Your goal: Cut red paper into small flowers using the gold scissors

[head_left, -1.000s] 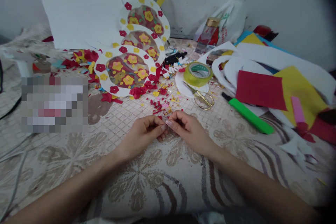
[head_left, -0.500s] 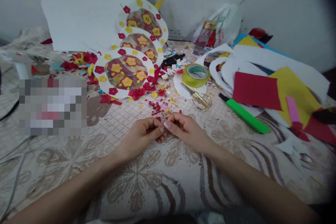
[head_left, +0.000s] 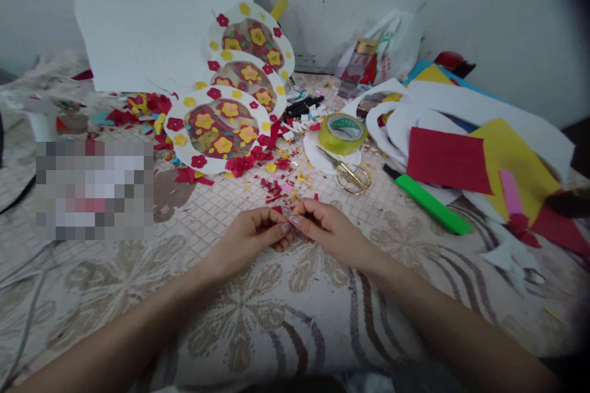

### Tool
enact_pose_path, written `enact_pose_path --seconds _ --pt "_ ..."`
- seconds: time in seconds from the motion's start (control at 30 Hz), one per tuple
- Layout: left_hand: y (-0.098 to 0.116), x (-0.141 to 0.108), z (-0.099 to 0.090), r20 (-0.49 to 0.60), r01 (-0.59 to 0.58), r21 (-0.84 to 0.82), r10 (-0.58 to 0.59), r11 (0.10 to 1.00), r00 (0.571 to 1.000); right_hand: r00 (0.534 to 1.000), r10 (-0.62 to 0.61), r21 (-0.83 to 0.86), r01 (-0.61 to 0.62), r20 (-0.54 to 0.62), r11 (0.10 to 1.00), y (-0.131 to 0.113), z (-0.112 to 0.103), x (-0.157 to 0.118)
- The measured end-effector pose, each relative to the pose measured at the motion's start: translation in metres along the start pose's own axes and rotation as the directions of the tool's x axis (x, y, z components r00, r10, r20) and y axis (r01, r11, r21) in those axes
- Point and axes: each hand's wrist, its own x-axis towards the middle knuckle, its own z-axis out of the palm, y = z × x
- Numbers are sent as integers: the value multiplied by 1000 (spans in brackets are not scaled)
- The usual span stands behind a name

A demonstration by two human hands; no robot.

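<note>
My left hand (head_left: 251, 233) and my right hand (head_left: 325, 227) meet fingertip to fingertip above the patterned cloth. Thumb and fingers of each are pinched together; whatever sits between them is too small and hidden to make out. A bit of red shows at the left fingertips, but I cannot tell if it is held or lies behind. Just beyond the hands are paper scraps (head_left: 271, 187) in red, yellow and pink. Gold-handled scissors (head_left: 353, 178) lie to the right, blades resting by a roll of yellow tape (head_left: 342, 142) on a white paper disc (head_left: 313, 153).
Round white paper frames with red and yellow flowers (head_left: 219, 129) overlap at the back. A green box cutter (head_left: 433, 204) lies right, near red paper (head_left: 449, 159) and yellow paper (head_left: 520, 159). A bottle (head_left: 357, 67) stands behind. A white cable (head_left: 30, 319) runs along the left.
The hands stay pinched together in nearly the same place, with only a slight shift of the right thumb. The view has tilted a little.
</note>
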Motion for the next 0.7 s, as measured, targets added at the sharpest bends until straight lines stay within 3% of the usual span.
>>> enact_pose_path --seconds 0.1,0.17,0.23,0.3,0.37,0.5,0.7 --pt "1 -1 0 -8 -14 -16 14 1000 1000 1000 -3 -87 1 -20 996 -4 -6 0" --pt "1 -1 0 -30 -23 -50 22 998 999 989 -51 -209 21 -141 978 -5 -19 0" --pt "1 -1 1 -66 -28 -76 23 997 998 935 -129 -371 -3 -331 929 0 -39 2" --pt "2 -1 3 -94 -33 -95 24 995 995 847 -184 -508 -114 -499 853 10 -63 4" --pt "1 -1 3 -108 -34 -107 22 994 994 798 -230 -603 -197 -557 773 26 -84 6" --pt "1 -1 4 -116 -23 -123 9 992 993 836 -187 -705 -289 -515 648 52 -102 9" --pt "-1 0 2 -133 -23 -166 1 986 991 865 -157 -754 -311 -477 579 61 -101 12"
